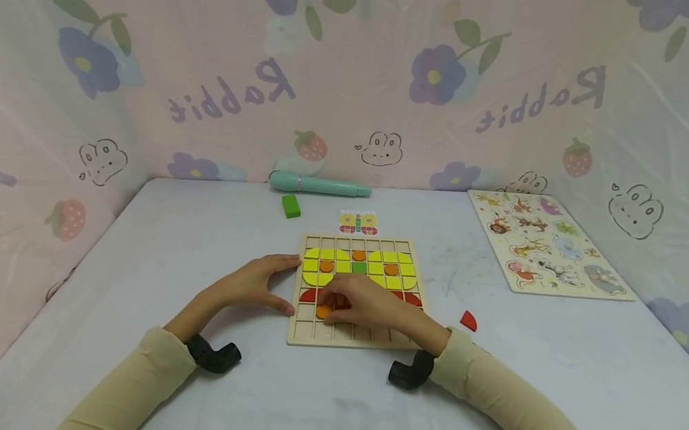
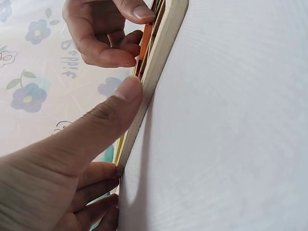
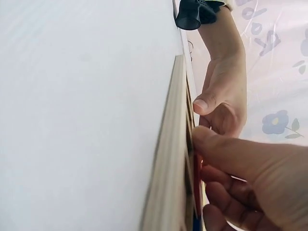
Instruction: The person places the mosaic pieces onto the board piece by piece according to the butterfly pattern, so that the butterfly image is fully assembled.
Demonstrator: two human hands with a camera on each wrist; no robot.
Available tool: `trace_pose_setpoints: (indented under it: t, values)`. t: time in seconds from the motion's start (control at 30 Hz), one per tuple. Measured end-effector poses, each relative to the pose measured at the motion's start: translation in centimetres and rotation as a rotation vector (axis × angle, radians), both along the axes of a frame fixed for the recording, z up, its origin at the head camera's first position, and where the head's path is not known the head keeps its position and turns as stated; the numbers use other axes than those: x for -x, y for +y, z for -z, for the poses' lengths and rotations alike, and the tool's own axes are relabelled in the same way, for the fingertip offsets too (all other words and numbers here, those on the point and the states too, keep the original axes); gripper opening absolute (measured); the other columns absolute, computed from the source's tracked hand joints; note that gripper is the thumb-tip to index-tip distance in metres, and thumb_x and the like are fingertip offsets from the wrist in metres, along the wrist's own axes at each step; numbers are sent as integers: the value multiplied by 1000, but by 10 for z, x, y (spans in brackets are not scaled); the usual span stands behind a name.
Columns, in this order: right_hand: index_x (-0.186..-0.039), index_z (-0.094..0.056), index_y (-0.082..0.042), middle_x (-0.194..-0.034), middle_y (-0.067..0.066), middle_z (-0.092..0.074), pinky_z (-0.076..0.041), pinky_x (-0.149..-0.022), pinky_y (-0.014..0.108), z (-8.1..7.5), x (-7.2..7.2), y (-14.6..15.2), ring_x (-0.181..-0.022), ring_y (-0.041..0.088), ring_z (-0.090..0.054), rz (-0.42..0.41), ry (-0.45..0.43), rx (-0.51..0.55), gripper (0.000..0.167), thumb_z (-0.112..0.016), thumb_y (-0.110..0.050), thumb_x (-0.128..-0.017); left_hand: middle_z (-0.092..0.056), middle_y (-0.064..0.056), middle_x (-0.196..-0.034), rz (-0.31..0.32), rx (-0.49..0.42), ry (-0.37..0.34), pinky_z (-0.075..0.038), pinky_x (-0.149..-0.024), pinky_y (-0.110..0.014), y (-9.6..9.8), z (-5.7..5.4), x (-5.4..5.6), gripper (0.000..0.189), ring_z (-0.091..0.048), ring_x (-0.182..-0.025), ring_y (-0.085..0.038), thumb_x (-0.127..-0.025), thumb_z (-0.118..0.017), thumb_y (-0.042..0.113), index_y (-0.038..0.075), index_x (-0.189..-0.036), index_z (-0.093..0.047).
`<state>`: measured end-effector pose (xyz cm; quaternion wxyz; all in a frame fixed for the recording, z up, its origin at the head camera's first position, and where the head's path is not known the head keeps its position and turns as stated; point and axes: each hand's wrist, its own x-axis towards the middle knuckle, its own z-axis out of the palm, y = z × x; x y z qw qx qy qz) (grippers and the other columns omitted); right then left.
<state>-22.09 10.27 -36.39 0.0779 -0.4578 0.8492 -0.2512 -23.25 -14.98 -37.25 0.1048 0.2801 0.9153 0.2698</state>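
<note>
A wooden grid board (image 1: 351,340) lies on the table with yellow, red, orange and green pieces set in it. My left hand (image 1: 254,281) rests at its left edge, thumb and forefinger spread apart, fingertips touching the wood. Over the lower left of the board, my right hand (image 1: 367,302) pinches an orange round piece (image 1: 323,311), and that hand covers some cells and pieces. The left wrist view shows the orange piece (image 2: 145,41) edge-on by the right thumb. A red quarter-round piece (image 1: 468,320) lies on the table right of the board.
Behind the board lies a small butterfly pattern card (image 1: 358,222). Farther back are a green block (image 1: 290,206) and a teal microphone-shaped pen (image 1: 320,185). An animal puzzle board (image 1: 550,245) lies at the back right. A printed curtain (image 1: 346,70) hangs behind the table.
</note>
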Motion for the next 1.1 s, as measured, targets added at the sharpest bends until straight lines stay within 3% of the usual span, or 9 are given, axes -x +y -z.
trace_pose_setpoints:
  t: [0.2, 0.47, 0.67, 0.77, 0.97, 1.1]
  values:
    - [-104, -68, -10, -92, -3, -63, -48, -71, 19, -6, 0, 12, -81, 9, -53, 2, 44, 33, 27, -73, -24, -81, -37, -12, -147, 2, -4, 9, -25, -110, -49, -1, 0, -1, 94, -30, -136, -32, -67, -81, 44, 5, -142, -39]
    - [-101, -69, -11, -93, -4, -64, -47, -72, 23, -13, -4, 50, -82, 11, -54, 72, 96, 20, 23, -72, -24, -83, -36, -12, -147, -9, 4, 7, -25, -110, -50, -1, 1, -1, 94, -29, -136, -32, -67, -82, 43, 5, -142, -39]
    - [-100, -68, -11, -92, -2, -62, -49, -68, 26, -18, -11, 100, -80, 12, -53, 147, 48, 72, 20, -73, -19, -82, -36, -12, -147, -12, 13, 4, -25, -111, -49, 0, 2, -1, 95, -29, -136, -32, -67, -82, 44, 6, -142, -38]
    - [-100, -67, -11, -92, -3, -63, -49, -67, 27, -17, -13, 130, -80, 12, -54, 218, 68, 88, 21, -74, -17, -80, -36, -13, -147, -10, 12, 9, -25, -110, -50, 0, 1, -1, 95, -29, -136, -33, -66, -82, 44, 5, -142, -39]
    - [-103, -65, -11, -95, -2, -62, -49, -67, 26, -14, -18, 184, -80, 14, -53, 353, 73, 27, 31, -78, -19, -76, -36, -12, -147, -16, 20, 6, -25, -110, -50, -1, 1, 0, 95, -29, -136, -32, -66, -81, 44, 6, -142, -39]
    - [-107, -63, -10, -101, 0, -61, -49, -69, 25, -12, -21, 208, -82, 15, -51, 339, 15, 9, 41, -80, -23, -73, -36, -12, -147, -18, 18, 1, -25, -110, -50, 0, 1, -1, 95, -29, -136, -32, -66, -82, 45, 6, -142, -39]
